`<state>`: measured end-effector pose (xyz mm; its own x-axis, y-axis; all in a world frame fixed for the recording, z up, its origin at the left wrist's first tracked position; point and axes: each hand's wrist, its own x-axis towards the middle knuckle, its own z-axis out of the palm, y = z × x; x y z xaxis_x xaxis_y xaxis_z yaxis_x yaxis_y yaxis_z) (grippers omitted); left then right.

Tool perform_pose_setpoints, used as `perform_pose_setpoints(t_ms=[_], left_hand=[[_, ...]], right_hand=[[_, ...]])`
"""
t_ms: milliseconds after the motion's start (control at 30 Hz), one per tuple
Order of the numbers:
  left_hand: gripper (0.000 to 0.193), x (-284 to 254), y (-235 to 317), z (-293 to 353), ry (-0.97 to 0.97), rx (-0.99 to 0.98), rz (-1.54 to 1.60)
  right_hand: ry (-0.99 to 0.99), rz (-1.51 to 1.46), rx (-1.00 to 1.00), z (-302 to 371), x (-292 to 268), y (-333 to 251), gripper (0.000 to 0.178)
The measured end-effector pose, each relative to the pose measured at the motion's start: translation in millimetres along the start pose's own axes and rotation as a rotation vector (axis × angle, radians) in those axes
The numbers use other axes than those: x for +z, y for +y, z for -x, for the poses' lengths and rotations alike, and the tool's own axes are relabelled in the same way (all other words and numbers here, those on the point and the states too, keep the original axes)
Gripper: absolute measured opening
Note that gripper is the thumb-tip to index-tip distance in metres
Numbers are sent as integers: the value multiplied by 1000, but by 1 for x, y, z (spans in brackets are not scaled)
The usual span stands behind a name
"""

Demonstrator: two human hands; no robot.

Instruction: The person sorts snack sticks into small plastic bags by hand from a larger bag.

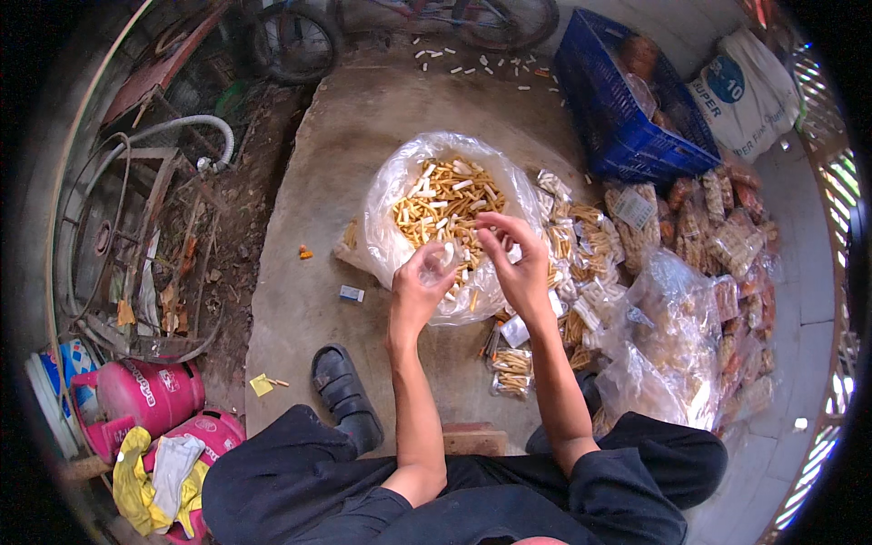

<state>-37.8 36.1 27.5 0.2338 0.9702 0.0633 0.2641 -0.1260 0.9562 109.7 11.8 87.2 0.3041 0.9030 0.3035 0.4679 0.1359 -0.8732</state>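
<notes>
The concrete floor (309, 154) carries everything, with a bike (427, 15) at its far edge. A person in dark clothes sits low, knees apart. At far right stands a blue crate (627, 127) with a white sack (740, 95) just beside it. Two pink gas cylinders (150, 395) lie at lower left, a yellow cloth (134, 481) near them.

Between the person's knees and the far edge stands a big clear bag (381, 186), its mouth wide and its rim spread outward. To its right, packets (636, 218) lie heaped, with a crumpled plastic bag (668, 350) on the near part of the heap. A dark sandal (345, 391) is on the person's left foot.

Both hands are over the near half of the big clear bag, apart from each other. The left hand (418, 280) curls its thumb and fingers around what looks like a small bag (442, 259). The right hand (522, 268) has its thumb and forefinger parted; whether anything tiny sits at the tips cannot be told.

A small box (351, 293) lies left of the big clear bag. Inside that bag are golden-brown sticks (411, 216) mixed with white pieces (462, 167).
</notes>
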Motion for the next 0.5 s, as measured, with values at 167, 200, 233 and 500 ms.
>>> perform_pose_setpoints(t_ms=[167,200,233,500], left_hand=[[35,-2,-12,-2,43,54,119],[35,-4,-11,-1,25,27,152],[35,-5,-12,-1,29,26,153],[44,2,-30,-2,58,12,145]], right_hand=[[-83,149,98,13,18,56,18],[-88,148,97,17,22,68,18],[-143,278,62,21,25,78,19],[-332,890,-21,33,49,103,22]])
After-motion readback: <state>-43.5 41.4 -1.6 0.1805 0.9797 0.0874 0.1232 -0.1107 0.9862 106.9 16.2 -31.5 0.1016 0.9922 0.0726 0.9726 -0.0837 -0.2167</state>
